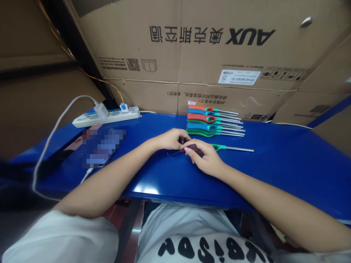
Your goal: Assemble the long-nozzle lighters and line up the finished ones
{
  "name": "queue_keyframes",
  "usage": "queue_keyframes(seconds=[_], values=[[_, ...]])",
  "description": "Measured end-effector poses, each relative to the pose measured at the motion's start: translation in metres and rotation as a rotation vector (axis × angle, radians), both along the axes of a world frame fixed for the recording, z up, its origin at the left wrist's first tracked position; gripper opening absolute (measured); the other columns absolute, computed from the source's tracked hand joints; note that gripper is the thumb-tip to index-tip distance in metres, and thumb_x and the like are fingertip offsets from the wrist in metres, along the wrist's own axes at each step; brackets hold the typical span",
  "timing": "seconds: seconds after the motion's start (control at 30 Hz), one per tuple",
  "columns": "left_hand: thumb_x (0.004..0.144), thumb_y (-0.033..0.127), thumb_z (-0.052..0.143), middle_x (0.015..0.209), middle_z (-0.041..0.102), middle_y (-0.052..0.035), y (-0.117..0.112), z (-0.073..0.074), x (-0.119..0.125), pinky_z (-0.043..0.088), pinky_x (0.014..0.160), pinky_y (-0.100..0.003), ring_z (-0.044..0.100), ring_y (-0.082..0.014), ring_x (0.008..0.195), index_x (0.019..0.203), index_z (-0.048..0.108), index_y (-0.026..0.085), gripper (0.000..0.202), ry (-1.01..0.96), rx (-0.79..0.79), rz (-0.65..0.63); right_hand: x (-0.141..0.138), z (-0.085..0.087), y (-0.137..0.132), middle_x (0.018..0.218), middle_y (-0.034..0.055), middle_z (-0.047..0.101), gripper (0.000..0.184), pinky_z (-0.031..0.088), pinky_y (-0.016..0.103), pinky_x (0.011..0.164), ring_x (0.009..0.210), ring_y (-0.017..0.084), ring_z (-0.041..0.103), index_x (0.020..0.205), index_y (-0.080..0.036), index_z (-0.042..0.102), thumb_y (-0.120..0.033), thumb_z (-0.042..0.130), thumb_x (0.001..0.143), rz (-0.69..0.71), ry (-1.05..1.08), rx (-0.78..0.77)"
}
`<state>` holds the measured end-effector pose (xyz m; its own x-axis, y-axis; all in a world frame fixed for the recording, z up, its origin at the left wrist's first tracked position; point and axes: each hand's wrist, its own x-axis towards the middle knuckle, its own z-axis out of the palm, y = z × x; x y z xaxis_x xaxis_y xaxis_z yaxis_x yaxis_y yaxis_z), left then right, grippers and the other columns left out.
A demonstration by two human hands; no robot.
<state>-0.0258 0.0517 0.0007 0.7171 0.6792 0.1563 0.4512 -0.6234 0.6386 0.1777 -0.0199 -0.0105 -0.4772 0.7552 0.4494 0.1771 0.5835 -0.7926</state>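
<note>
My right hand [207, 159] is closed, thumb and fingers pinching the dark red handle of a small screwdriver [193, 147], its thin shaft pointing left over the table. Close beside it, my left hand [175, 139] has its fingers curled around the handle end of a long-nosed lighter, largely hidden by the hands. Out to the right of my right hand sticks this lighter's metal tube [240, 149], with a green part at its base. Just behind the hands lies a stack of similar lighters [201, 127] in orange, blue, red and green, tubes facing right.
The blue table [274, 175] runs up to a large cardboard panel [192, 54] at the back. On the left are a white power strip [115, 117], a plugged-in charger [101, 110] with a looping white cable [51, 140], and a phone [105, 148], its screen blurred.
</note>
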Motion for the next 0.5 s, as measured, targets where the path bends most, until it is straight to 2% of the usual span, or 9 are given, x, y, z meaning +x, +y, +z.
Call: queue_keyframes(seconds=[0.27,0.37,0.5], values=[[0.076,0.018,0.077,0.095,0.070,-0.0058,0.003,-0.004,-0.001,0.049,0.071,-0.026,0.065,-0.0167,0.082,0.099,0.077,0.014,0.024,-0.030,-0.015,-0.013,-0.002,-0.003,0.002,0.093,0.0049,0.069,0.022,0.050,0.026,0.054,0.056,0.009,0.058,0.103,-0.020,0.070,-0.039,0.059,0.100,0.042,0.039,-0.005],[0.076,0.030,0.083,0.089,0.068,-0.0033,0.004,-0.006,-0.001,0.047,0.069,-0.026,0.062,-0.0153,0.077,0.093,0.078,0.015,0.024,-0.049,-0.008,-0.007,0.003,0.007,0.005,0.076,-0.0008,0.064,0.023,0.048,0.023,0.050,0.050,0.008,0.056,0.098,-0.020,0.068,-0.041,0.060,0.099,-0.002,0.170,-0.005],[0.073,0.039,0.087,0.093,0.069,-0.0036,-0.001,-0.006,0.003,0.048,0.069,-0.026,0.062,-0.0150,0.078,0.106,0.079,0.017,0.041,-0.052,-0.026,0.014,0.019,0.031,0.016,0.060,-0.0056,0.056,0.031,0.042,0.021,0.043,0.042,0.007,0.052,0.088,-0.021,0.066,-0.049,0.063,0.097,-0.157,0.355,0.009]])
